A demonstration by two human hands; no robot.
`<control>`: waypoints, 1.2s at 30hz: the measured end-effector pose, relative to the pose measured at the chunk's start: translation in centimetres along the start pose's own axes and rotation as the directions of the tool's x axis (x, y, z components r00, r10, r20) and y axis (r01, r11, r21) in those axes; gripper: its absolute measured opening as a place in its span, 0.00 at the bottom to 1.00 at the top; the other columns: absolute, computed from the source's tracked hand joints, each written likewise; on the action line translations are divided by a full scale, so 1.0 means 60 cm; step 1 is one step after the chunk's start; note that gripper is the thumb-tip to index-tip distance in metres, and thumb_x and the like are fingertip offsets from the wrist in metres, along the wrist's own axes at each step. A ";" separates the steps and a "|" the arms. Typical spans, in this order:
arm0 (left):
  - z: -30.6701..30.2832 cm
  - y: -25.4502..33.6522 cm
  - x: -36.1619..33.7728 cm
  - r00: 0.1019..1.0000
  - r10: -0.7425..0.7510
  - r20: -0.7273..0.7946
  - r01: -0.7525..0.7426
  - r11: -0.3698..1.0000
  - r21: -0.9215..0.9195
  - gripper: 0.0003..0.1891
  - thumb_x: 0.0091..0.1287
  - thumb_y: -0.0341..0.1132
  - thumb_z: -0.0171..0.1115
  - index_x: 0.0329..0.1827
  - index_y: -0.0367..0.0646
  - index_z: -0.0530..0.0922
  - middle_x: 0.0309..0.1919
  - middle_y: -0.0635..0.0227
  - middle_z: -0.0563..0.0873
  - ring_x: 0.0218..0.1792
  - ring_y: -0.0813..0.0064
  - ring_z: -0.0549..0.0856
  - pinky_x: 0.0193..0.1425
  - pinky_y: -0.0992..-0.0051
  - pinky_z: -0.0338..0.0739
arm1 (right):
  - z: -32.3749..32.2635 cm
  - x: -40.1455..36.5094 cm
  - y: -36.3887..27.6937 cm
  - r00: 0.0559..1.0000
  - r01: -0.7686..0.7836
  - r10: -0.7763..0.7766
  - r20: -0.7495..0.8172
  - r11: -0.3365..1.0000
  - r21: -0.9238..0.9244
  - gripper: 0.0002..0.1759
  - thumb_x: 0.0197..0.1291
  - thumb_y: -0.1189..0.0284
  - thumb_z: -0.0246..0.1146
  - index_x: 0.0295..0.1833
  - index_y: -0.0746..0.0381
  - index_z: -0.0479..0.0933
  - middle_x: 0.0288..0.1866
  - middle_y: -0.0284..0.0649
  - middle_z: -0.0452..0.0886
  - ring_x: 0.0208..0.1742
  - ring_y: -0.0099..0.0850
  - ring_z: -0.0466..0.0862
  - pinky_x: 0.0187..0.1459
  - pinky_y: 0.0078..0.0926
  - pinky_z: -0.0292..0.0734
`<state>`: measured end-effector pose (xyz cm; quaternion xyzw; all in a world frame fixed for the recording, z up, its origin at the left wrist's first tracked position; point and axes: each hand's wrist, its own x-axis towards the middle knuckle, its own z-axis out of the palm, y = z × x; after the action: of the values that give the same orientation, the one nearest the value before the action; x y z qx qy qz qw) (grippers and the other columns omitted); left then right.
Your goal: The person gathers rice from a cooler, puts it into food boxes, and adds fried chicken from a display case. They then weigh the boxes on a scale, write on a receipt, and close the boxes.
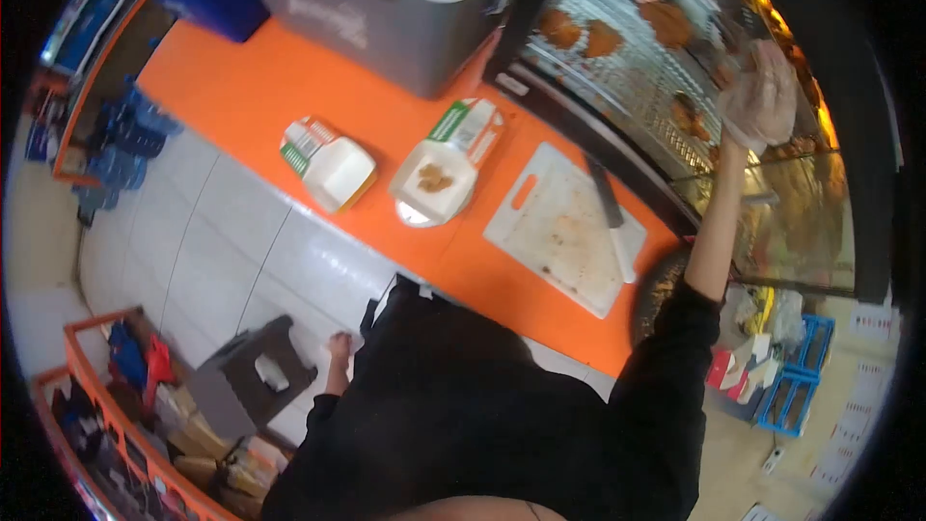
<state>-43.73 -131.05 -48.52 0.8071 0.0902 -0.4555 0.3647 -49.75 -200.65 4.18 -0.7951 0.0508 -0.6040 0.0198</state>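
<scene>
My right hand (762, 101), in a clear glove, is raised at the glass display cabinet (680, 174). Its fingers are stretched upward and I see nothing held in them. Fried chicken pieces (666, 24) lie on the cabinet's wire rack, left of this hand. My left hand (339, 343) hangs low at my side over the floor, fingers loosely bent, with nothing visible in it. On the orange counter stand an open paper box (338, 175) and a second box (450, 195) with small brown food pieces (434, 178) inside.
A white cutting board (555, 232) bears a knife (610, 203) with a white handle. Beside it is a dark round pan (660, 294), partly hidden by my arm. A grey cooler (386, 24) stands at the back. A grey step stool (253, 376) is on the tiled floor.
</scene>
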 end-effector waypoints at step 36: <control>-0.014 0.087 0.071 0.977 0.104 -0.189 -0.131 0.982 -0.138 0.21 0.57 0.36 0.58 0.53 0.36 0.70 0.44 0.57 0.78 0.42 0.69 0.78 0.47 0.73 0.73 | 0.196 -0.329 -0.342 0.536 -0.725 0.599 0.594 0.688 -0.039 0.13 0.48 0.63 0.61 0.36 0.61 0.76 0.37 0.42 0.77 0.40 0.40 0.77 0.42 0.33 0.72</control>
<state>-38.23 -135.03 -49.01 0.8194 0.1088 -0.3500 0.4408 -42.49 -178.54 -16.01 -0.8486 0.2765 -0.2887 0.3466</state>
